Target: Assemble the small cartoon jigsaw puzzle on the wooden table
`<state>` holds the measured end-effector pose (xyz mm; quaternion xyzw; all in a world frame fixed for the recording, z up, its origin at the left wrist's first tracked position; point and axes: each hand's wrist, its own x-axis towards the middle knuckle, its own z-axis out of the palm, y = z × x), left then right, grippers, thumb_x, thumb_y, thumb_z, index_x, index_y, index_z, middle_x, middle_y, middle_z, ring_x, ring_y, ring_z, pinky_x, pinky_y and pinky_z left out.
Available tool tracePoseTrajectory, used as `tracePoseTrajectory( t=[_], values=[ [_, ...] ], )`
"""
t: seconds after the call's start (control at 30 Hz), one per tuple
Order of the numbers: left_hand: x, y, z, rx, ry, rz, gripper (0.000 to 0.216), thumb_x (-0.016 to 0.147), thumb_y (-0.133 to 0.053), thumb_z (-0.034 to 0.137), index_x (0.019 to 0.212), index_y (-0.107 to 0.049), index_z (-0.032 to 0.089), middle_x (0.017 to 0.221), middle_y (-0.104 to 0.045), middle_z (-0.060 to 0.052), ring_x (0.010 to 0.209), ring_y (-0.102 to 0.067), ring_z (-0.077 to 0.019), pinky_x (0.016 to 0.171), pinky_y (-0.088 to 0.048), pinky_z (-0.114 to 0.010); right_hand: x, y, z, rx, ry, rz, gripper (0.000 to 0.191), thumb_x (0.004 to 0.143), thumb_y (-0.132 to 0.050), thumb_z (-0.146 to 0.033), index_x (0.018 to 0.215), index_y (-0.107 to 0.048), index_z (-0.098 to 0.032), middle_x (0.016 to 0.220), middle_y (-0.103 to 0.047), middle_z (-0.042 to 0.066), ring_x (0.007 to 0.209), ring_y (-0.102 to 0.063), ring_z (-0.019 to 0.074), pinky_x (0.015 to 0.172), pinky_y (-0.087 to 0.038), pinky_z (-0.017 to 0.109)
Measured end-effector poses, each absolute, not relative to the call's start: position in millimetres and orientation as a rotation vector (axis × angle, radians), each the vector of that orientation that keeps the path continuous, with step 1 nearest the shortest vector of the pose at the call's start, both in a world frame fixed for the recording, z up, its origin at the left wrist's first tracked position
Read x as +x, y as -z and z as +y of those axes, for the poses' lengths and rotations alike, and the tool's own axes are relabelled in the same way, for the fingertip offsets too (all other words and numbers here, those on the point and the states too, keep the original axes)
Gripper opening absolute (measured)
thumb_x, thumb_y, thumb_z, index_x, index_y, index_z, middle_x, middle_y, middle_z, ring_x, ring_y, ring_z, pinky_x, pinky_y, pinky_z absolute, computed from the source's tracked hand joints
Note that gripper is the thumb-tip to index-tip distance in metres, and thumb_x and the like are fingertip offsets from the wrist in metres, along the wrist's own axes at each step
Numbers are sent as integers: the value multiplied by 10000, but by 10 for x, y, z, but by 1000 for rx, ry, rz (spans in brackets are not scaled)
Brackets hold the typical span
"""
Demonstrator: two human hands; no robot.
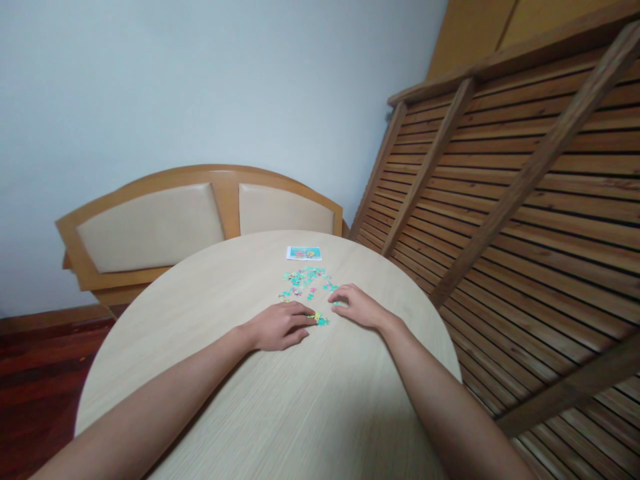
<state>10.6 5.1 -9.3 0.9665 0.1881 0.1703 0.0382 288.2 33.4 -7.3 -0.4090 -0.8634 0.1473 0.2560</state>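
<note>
Bare forearms [180, 393] come in from the near edge, nearest the camera, and reach over a round, pale wood-grain counter [240, 407]. At the end of one, the left hand [283, 325] lies palm down with its fingers stretched out to the right, thumb apart from them, so it is loosely spread and not closed in a grip; its fingertips appear to touch a small cluster of puzzle pieces [321, 321] in yellow and teal. That contact is the relation that matters most: the cluster sits directly off the left fingertips, its longer side seeming to run crosswise, roughly in line with the fingers, though it is partly covered and its full outline cannot be told. Of the two, the left is plainly the nearer. From the right hand [361, 307], the cluster lies just to the left and slightly toward the camera, apart from its fingers. That hand is arched, with a gap between thumb and fingers; a fleck of teal shows there, but whether it is a piece being touched cannot be told. Beyond both hands, scattered loose pieces [306, 275] in teal and pink spread out, the closest ones just past the right fingertips. Farther out again, past the scatter, lies a picture card [304, 253], its longer side crosswise.
</note>
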Motion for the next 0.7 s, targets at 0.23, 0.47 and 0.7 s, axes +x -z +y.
tracePoseTrajectory(
  t=[0.23, 0.47, 0.7],
  values=[
    [111, 84, 44, 2954, -527, 553, 333, 970, -488, 301, 1264, -625, 226, 1286, -638, -101, 1181, -598, -243, 1032, -476, -391, 3005, 190, 458, -1197, -339, -2307, 142, 848, -668, -241, 963, -740, -199, 1007, -719, 70, 1004, -632, 221, 959, -444, 371],
    [112, 73, 37, 2954, -535, 531, 312, 972, -485, 296, 1237, -636, 230, 1267, -647, -95, 1161, -609, -238, 1015, -484, -382, 3044, 210, 478, -1266, -292, -2274, 143, 868, -630, -214, 969, -731, -200, 1028, -722, 73, 1019, -631, 224, 965, -449, 379],
    [118, 57, 18, 2970, -515, 530, 294, 984, -458, 291, 1194, -653, 222, 1241, -656, -90, 1139, -615, -229, 1001, -487, -365, 3087, 297, 536, -1326, -255, -2215, 314, 845, -554, -98, 1136, -656, -161, 1149, -689, 101, 1096, -600, 221, 1001, -446, 381]
  ],
)
